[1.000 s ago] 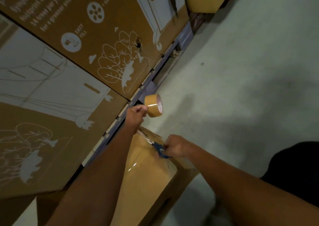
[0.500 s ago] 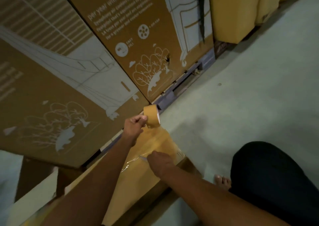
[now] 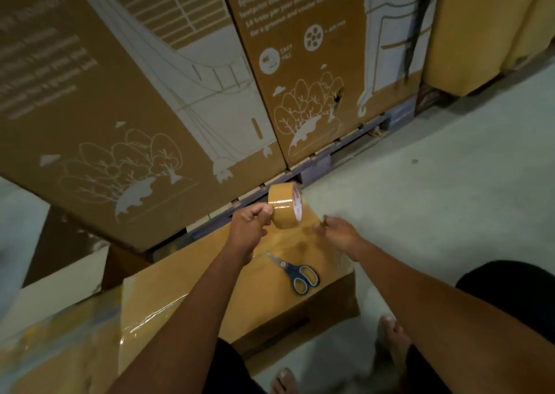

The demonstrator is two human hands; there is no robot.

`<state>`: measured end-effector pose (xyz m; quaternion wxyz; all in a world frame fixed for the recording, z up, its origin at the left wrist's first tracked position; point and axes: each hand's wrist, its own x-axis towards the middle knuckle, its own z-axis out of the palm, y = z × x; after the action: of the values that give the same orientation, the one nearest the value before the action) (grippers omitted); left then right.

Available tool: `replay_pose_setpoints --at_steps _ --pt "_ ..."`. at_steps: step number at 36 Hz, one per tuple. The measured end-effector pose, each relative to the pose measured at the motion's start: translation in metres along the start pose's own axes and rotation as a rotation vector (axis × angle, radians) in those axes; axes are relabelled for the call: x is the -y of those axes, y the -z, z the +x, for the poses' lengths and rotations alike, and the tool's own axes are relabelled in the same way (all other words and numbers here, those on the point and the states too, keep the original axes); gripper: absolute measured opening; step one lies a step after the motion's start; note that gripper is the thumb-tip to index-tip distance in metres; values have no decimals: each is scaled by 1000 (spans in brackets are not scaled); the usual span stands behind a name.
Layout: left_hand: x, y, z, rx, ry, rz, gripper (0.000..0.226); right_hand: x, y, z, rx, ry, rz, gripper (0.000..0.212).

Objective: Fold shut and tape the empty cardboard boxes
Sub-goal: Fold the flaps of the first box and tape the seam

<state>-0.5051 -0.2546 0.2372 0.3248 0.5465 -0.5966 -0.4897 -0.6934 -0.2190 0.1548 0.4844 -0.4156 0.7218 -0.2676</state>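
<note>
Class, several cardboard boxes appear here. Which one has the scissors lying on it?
The plain low box lying on the floor under the person's arms: the blue-handled scissors rest on its taped top. The tall printed boxes behind stand upright on a pallet.

Single head-worn wide-angle view, looking steeply down and forward, close above the closed brown cardboard box (image 3: 210, 297); printed cartons (image 3: 126, 99) toward 12 o'clock.

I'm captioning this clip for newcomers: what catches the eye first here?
The brown tape roll, held up in the left hand at centre frame. Just below it, blue-handled scissors lie on the taped cardboard box, with the right hand hovering open above the box's far end. Tall printed cartons fill the background.
</note>
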Motion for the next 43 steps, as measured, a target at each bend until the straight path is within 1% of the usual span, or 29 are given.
replay_pose_setpoints --at_steps 1,2,4,5,6,7,8,9,10,12,14,17,20,21,23,24,25,26,28,29,31,33,36,39,43 --pt "0 1 2 -3 13 -16 23 3 0 1 -53 -25 20 69" --pt "-1 1 4 -6 25 -31 22 4 -1 2 -51 -49 36 70" --pt "-1 0 7 -13 48 -64 22 6 -4 2 79 -73 6 66" --pt "-1 0 8 -14 59 -82 23 8 -5 1 94 -64 -27 59" --pt "-2 -1 7 -10 67 -93 24 10 -5 2 34 -36 -51 53" --pt "-3 -1 7 1 70 -97 25 14 -3 2 -71 -4 -51 50" --pt "-4 -1 6 19 67 -95 26 20 0 2 -163 38 -26 50" --pt "-5 -1 5 40 61 -87 27 27 5 0 -206 88 11 55" --pt "-6 0 5 63 52 -73 29 36 10 -2 -206 146 37 62" --pt "-9 0 3 114 27 -19 28 52 25 -8 -138 259 35 75" --pt "-12 -1 0 156 2 31 23 67 41 -18 -51 359 -8 78" --pt "-18 -5 -5 218 -59 90 20 76 62 -40 46 435 -161 71" --pt "-23 -15 -14 278 -85 123 18 68 73 -57 37 445 -430 54" --pt "-24 -19 -15 275 -80 117 16 64 74 -61 23 437 -485 49" --pt "-23 -28 -18 220 -86 107 21 58 75 -64 -17 418 -556 40" --pt "-22 -33 -19 187 -61 85 25 57 74 -65 -39 410 -567 37" --pt "-19 -37 -21 156 19 39 30 56 72 -65 -53 398 -560 34" --pt "-18 -40 -23 137 161 -46 36 55 70 -65 -61 393 -544 32" --pt "-15 -45 -24 156 475 -244 52 55 66 -65 -78 389 -523 29" --pt "-14 -45 -24 183 580 -305 61 55 64 -65 -83 388 -526 30" --pt "-12 -43 -25 222 694 -381 75 55 62 -65 -82 391 -534 34" --pt "-12 -42 -26 232 740 -454 83 57 62 -64 -97 400 -531 35" --pt "-12 -40 -24 213 742 -560 84 58 67 -61 -151 410 -506 29" --pt "-11 -38 -20 200 710 -629 78 58 70 -62 -172 413 -484 28" --pt "-12 -39 -18 183 684 -671 64 53 70 -59 -151 409 -504 30"
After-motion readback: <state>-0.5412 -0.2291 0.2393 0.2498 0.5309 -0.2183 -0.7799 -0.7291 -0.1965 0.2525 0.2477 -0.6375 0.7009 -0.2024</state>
